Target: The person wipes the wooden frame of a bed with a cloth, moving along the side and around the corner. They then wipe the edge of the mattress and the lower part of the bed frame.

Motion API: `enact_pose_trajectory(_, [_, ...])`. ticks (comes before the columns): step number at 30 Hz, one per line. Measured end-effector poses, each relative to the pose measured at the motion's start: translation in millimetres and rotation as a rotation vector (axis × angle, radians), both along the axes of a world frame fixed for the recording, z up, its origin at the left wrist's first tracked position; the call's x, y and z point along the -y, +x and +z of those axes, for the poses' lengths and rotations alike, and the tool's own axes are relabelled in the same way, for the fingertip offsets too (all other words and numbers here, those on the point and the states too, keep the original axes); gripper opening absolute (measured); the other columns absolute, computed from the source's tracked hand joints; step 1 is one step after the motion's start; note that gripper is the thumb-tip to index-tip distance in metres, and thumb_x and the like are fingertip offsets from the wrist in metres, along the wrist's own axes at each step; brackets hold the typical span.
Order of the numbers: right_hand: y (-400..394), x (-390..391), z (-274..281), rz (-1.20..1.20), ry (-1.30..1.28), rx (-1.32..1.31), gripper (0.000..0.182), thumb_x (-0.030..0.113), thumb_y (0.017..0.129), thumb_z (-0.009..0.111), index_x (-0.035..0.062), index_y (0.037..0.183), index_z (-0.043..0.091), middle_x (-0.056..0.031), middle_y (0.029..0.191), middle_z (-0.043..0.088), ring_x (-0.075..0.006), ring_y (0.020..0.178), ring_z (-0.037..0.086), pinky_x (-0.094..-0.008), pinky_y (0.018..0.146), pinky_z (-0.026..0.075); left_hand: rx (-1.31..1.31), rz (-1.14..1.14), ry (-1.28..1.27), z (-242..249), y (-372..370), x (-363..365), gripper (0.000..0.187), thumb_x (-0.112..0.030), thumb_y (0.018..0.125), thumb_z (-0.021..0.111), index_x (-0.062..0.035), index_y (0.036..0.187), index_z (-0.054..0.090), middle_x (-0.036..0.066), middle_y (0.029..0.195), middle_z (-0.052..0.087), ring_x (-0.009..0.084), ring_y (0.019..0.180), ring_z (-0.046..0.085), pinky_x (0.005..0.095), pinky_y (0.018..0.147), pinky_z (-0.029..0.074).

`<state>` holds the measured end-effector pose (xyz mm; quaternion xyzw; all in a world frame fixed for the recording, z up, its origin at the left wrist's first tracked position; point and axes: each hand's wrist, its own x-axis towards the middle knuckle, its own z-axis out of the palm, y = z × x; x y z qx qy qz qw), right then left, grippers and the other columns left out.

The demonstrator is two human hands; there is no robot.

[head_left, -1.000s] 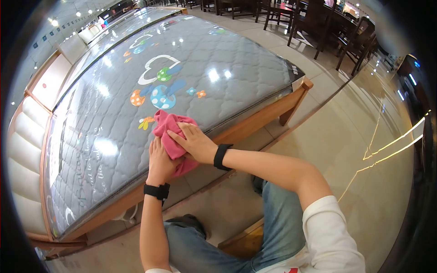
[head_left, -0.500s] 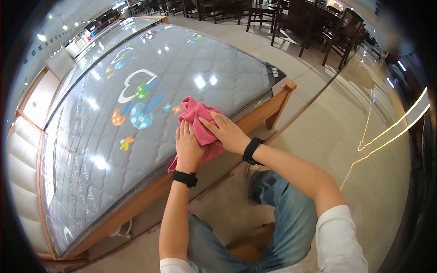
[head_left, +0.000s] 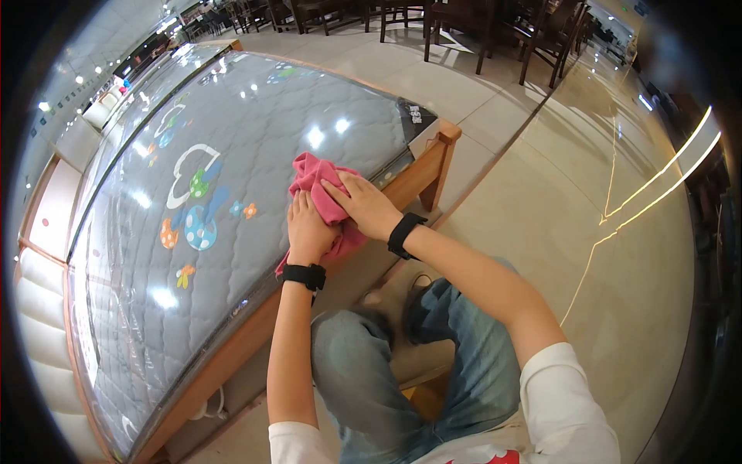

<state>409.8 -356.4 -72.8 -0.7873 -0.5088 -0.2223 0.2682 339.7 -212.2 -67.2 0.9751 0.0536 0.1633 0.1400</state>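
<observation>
A bunched pink cloth point(head_left: 318, 184) lies on the edge of a grey quilted mattress point(head_left: 255, 108) under clear plastic film. My left hand point(head_left: 309, 230) rests on its near left part, fingers pointing away from me and bent over the fabric. From the right, my right hand point(head_left: 366, 207) grips the same cloth, its fingertips pressed into the folds. One end of the cloth hangs over the mattress side, below my hands. What lies under both palms is hidden.
A wooden bed frame point(head_left: 406, 185) runs under the mattress, with a corner post at the right. The padded cream headboard point(head_left: 48, 321) stands at left. Dark wooden chairs point(head_left: 553, 39) are at the back. Shiny floor tiles point(head_left: 610, 271) extend to the right.
The view has shifted, so the bed sits farther left and more of my legs shows. Both hands keep hold of the cloth, which stays near the mattress edge, slightly farther from the corner post.
</observation>
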Motion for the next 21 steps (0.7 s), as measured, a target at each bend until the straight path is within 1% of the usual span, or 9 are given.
enact_pose_trajectory(1, [6, 0, 4, 0.009, -0.001, -0.007, 0.063, 0.006, 0.074, 0.059, 0.0061, 0.134, 0.039, -0.0219, 0.131, 0.039, -0.0372, 0.122, 0.039, -0.0427, 0.104, 0.033, 0.003, -0.013, -0.007, 2, 7, -1, 0.07, -0.027, 0.065, 0.067, 0.0051, 0.123, 0.044, 0.023, 0.126, 0.046, 0.0358, 0.124, 0.039, 0.0429, 0.105, 0.029])
enact_pose_trajectory(7, [24, 12, 10, 0.021, -0.039, -0.027, 0.069, 0.013, 0.072, 0.065, 0.0064, 0.135, 0.038, -0.0253, 0.127, 0.04, -0.0388, 0.119, 0.041, -0.0443, 0.103, 0.032, 0.014, -0.076, -0.013, -3, 30, 0, 0.071, -0.027, 0.063, 0.068, 0.0044, 0.122, 0.045, 0.022, 0.125, 0.047, 0.0368, 0.123, 0.039, 0.0426, 0.104, 0.03])
enact_pose_trajectory(10, [41, 24, 16, 0.062, -0.106, -0.09, 0.077, 0.016, 0.07, 0.068, 0.0062, 0.137, 0.033, -0.0259, 0.129, 0.04, -0.0397, 0.121, 0.04, -0.0449, 0.104, 0.03, 0.049, -0.074, 0.019, -3, 42, 13, 0.07, -0.027, 0.063, 0.068, 0.004, 0.122, 0.045, 0.022, 0.125, 0.048, 0.0374, 0.123, 0.039, 0.043, 0.104, 0.029])
enact_pose_trajectory(13, [67, 42, 40, 0.074, -0.431, -0.131, 0.087, 0.023, 0.068, 0.071, 0.0069, 0.141, 0.025, -0.0279, 0.132, 0.037, -0.041, 0.122, 0.038, -0.0442, 0.106, 0.028, 0.161, -0.061, 0.078, -11, 57, 23, 0.07, -0.027, 0.063, 0.068, 0.0046, 0.121, 0.045, 0.022, 0.124, 0.048, 0.037, 0.123, 0.04, 0.0435, 0.104, 0.029])
enact_pose_trajectory(14, [75, 49, 49, 0.084, -0.463, -0.222, 0.089, 0.027, 0.07, 0.07, 0.0011, 0.14, 0.021, -0.0293, 0.134, 0.035, -0.0422, 0.125, 0.035, -0.0443, 0.108, 0.025, 0.179, -0.038, 0.079, -15, 62, 27, 0.071, -0.028, 0.063, 0.07, 0.0047, 0.121, 0.045, 0.022, 0.123, 0.049, 0.0365, 0.123, 0.039, 0.0436, 0.104, 0.029])
enact_pose_trajectory(17, [97, 73, 62, -0.19, -0.59, -0.232, 0.086, 0.037, 0.076, 0.065, -0.0062, 0.137, 0.022, -0.0301, 0.137, 0.032, -0.0413, 0.13, 0.029, -0.0435, 0.11, 0.021, 0.115, 0.007, -0.01, 3, 69, 44, 0.073, -0.028, 0.062, 0.071, 0.0054, 0.121, 0.044, 0.021, 0.125, 0.048, 0.0362, 0.124, 0.039, 0.0438, 0.105, 0.028])
enact_pose_trajectory(19, [120, 85, 47, -0.27, -0.717, -0.277, 0.093, 0.05, 0.075, 0.061, -0.0106, 0.135, 0.024, -0.0299, 0.141, 0.028, -0.0387, 0.134, 0.025, -0.0445, 0.11, 0.018, 0.12, 0.015, 0.008, -4, 83, 50, 0.075, -0.029, 0.061, 0.072, 0.0056, 0.121, 0.044, 0.022, 0.126, 0.048, 0.0364, 0.125, 0.038, 0.044, 0.105, 0.028])
enact_pose_trajectory(20, [129, 91, 31, -0.241, -0.677, -0.3, 0.092, 0.055, 0.077, 0.056, -0.0092, 0.135, 0.025, -0.0303, 0.142, 0.024, -0.0384, 0.136, 0.02, -0.0437, 0.112, 0.015, 0.118, 0.016, 0.02, -9, 88, 53, 0.076, -0.029, 0.06, 0.072, 0.0056, 0.121, 0.044, 0.022, 0.127, 0.047, 0.0365, 0.125, 0.038, 0.0441, 0.105, 0.028])
enact_pose_trajectory(21, [127, 93, 24, -0.239, -0.643, -0.263, 0.091, 0.054, 0.077, 0.056, -0.009, 0.136, 0.025, -0.0309, 0.143, 0.023, -0.0392, 0.136, 0.02, -0.0436, 0.112, 0.015, 0.108, 0.005, 0.007, -5, 92, 56, 0.076, -0.029, 0.06, 0.072, 0.0057, 0.121, 0.044, 0.022, 0.127, 0.047, 0.0365, 0.125, 0.038, 0.0443, 0.105, 0.028])
